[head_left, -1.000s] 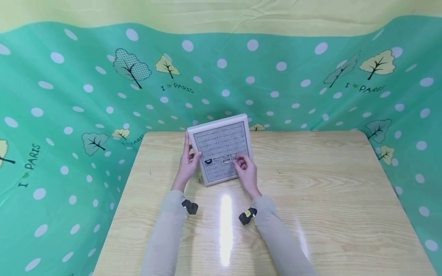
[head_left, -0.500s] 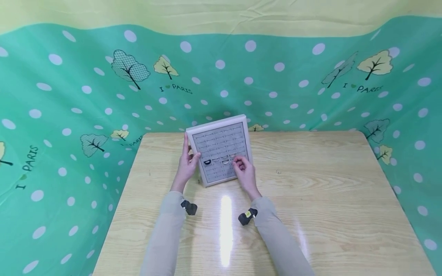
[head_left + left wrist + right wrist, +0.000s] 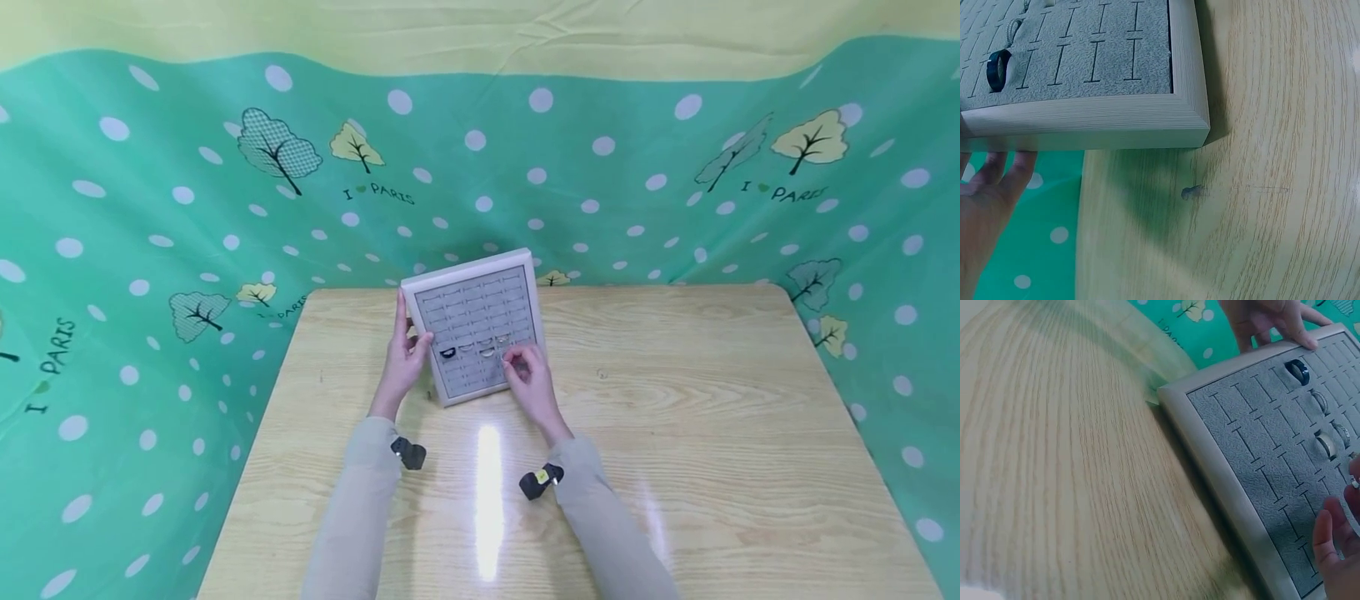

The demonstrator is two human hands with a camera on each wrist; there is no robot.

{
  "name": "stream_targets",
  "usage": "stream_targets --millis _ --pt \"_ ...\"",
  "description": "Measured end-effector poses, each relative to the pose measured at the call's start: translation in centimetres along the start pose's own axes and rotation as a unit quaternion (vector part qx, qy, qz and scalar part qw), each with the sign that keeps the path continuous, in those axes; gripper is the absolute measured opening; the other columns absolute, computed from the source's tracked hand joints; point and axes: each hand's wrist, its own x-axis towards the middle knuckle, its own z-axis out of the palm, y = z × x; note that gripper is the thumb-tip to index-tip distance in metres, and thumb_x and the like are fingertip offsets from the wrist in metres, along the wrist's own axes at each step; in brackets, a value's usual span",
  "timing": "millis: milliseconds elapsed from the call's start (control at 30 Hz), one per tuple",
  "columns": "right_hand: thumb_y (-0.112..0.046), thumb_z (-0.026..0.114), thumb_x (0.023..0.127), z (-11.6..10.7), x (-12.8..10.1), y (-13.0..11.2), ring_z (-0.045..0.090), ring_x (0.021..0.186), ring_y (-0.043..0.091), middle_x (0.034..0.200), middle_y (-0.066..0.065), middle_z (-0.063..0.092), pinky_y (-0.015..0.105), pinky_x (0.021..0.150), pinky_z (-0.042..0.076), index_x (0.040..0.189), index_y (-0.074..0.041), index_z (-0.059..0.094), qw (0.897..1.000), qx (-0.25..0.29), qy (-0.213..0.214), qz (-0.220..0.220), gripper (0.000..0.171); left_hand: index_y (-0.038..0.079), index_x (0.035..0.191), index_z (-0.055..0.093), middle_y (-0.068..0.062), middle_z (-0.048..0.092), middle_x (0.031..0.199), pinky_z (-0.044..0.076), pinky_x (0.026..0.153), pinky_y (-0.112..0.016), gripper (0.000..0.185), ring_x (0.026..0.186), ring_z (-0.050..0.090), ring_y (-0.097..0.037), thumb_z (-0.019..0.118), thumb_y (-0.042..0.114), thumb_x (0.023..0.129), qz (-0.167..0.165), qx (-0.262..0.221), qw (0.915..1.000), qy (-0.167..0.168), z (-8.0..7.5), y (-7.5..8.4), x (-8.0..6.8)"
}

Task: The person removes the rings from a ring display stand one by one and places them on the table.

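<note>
A ring display tray [image 3: 465,270] with a pale frame and slotted grey padding leans tilted toward the back of the table. My left hand [image 3: 405,358] grips its left side, thumb on the front of the frame and other fingers at the edge and behind. A black ring [image 3: 1297,372] and several silvery rings, one of them a wide silver ring [image 3: 1325,445], sit in slots on the pad. At the tray's lower right, my right hand [image 3: 531,383] pinches a small shiny ring [image 3: 1355,482] close to the pad, mostly hidden by the fingertips.
The tray stands on a light wooden table [image 3: 712,400], near its back edge. Behind and beside the table hangs a green dotted curtain [image 3: 570,150] with tree prints. A small dark mark [image 3: 1191,192] shows on the wood beside the tray.
My right hand has shifted slightly down along the pad, uncovering more of the rings above its fingertips. The left hand keeps its hold, and the tray stays in place.
</note>
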Motion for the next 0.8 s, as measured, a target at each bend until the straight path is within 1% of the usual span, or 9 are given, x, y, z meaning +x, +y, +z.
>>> stream_targets --millis 100,233,333,433,467,533,667,767,800 --pt "0.014 0.059 0.086 -0.1 -0.5 -0.2 0.053 0.088 0.027 0.101 0.024 0.052 0.018 0.07 0.048 0.092 0.012 0.057 1.0 -0.001 0.013 0.007 0.006 0.028 0.155 -0.008 -0.028 0.04 0.13 0.049 0.095 -0.046 0.085 0.11 0.054 -0.046 0.049 -0.001 0.098 0.005 0.006 1.0 -0.002 0.2 0.7 -0.3" --pt "0.013 0.058 0.086 -0.6 -1.0 -0.3 0.052 0.087 0.026 0.1 0.024 0.054 0.021 0.071 0.049 0.095 0.012 0.057 0.999 0.007 0.025 0.02 0.008 0.036 0.154 -0.005 -0.025 0.041 0.131 0.05 0.094 -0.045 0.085 0.108 0.055 -0.044 0.05 0.003 0.099 0.02 0.001 0.9998 0.004 0.0 -0.7 0.1" --pt "0.013 0.058 0.086 -1.1 -1.3 0.0 0.053 0.088 0.029 0.1 0.026 0.054 0.029 0.072 0.051 0.096 0.014 0.058 0.999 0.016 0.03 0.027 0.01 0.04 0.153 -0.004 -0.023 0.042 0.133 0.049 0.094 -0.044 0.085 0.11 0.054 -0.042 0.05 0.004 0.098 0.014 -0.004 0.9999 0.003 -0.1 -0.9 0.2" --pt "0.014 0.058 0.086 -1.5 -1.6 0.6 0.053 0.088 0.029 0.101 0.026 0.055 0.034 0.072 0.051 0.097 0.014 0.059 0.999 0.019 0.038 0.029 0.011 0.036 0.154 -0.006 -0.024 0.04 0.135 0.048 0.096 -0.045 0.086 0.114 0.053 -0.042 0.05 0.002 0.098 0.005 -0.002 1.0 -0.005 -0.1 0.0 0.0" --pt "0.014 0.058 0.085 -1.7 -1.7 0.7 0.053 0.088 0.028 0.101 0.026 0.055 0.036 0.072 0.051 0.097 0.014 0.059 0.999 0.018 0.04 0.027 0.012 0.033 0.154 -0.006 -0.025 0.04 0.135 0.047 0.096 -0.045 0.085 0.114 0.053 -0.043 0.049 0.001 0.098 0.003 -0.001 1.0 -0.008 -0.1 0.4 -0.1" --pt "0.014 0.058 0.085 -2.1 -1.7 1.2 0.053 0.089 0.026 0.102 0.025 0.056 0.036 0.072 0.051 0.098 0.014 0.06 0.999 0.015 0.043 0.026 0.013 0.029 0.155 -0.007 -0.026 0.04 0.135 0.048 0.096 -0.045 0.084 0.113 0.053 -0.044 0.049 0.001 0.099 0.009 0.004 0.9999 -0.009 -0.1 0.5 -0.2" --pt "0.014 0.059 0.085 -3.0 -1.8 1.6 0.053 0.09 0.027 0.103 0.025 0.056 0.041 0.073 0.051 0.099 0.014 0.06 0.999 0.003 0.044 0.022 0.014 0.026 0.155 -0.007 -0.027 0.041 0.133 0.049 0.094 -0.046 0.083 0.111 0.054 -0.045 0.049 0.0 0.099 0.017 0.004 0.9998 -0.009 -0.1 0.6 -0.2" --pt "0.014 0.06 0.085 -3.7 -2.0 1.9 0.054 0.09 0.032 0.103 0.026 0.057 0.038 0.073 0.051 0.099 0.014 0.061 0.999 -0.006 0.048 0.017 0.013 0.027 0.155 -0.007 -0.027 0.041 0.133 0.049 0.094 -0.046 0.084 0.111 0.054 -0.045 0.049 0.0 0.098 0.02 0.005 0.9998 -0.009 -0.1 0.6 -0.2" --pt "0.014 0.061 0.085 -4.0 -2.0 2.0 0.054 0.09 0.033 0.103 0.026 0.057 0.035 0.072 0.051 0.098 0.014 0.061 0.999 -0.01 0.049 0.016 0.013 0.026 0.155 -0.007 -0.027 0.041 0.133 0.049 0.094 -0.046 0.084 0.111 0.054 -0.045 0.049 0.0 0.098 0.021 0.005 0.9997 -0.009 -0.1 0.6 -0.2"
